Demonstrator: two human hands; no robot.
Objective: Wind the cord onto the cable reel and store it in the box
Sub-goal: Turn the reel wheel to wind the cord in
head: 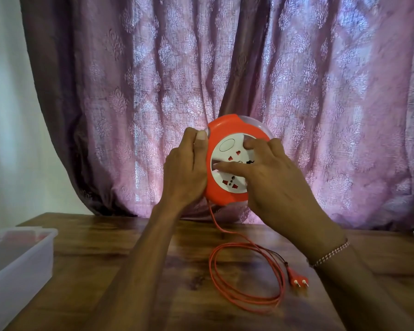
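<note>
I hold a round orange cable reel [225,130] with a white socket face up above the table, in front of the curtain. My left hand [187,168] grips its left rim, thumb on the front edge. My right hand [270,177] lies over the white socket disc [227,183], with its fingers on the disc's ridges. A thin orange cord [246,302] drops from the reel's bottom and lies in loose loops on the wooden table [105,240]. Its orange two-pin plug [298,279] rests at the right of the loops. A translucent plastic box [22,263] stands at the table's left edge.
A purple patterned curtain [225,68] hangs right behind the table. A pale wall [7,115] shows at the left. Something reddish lies inside the box, too blurred to identify.
</note>
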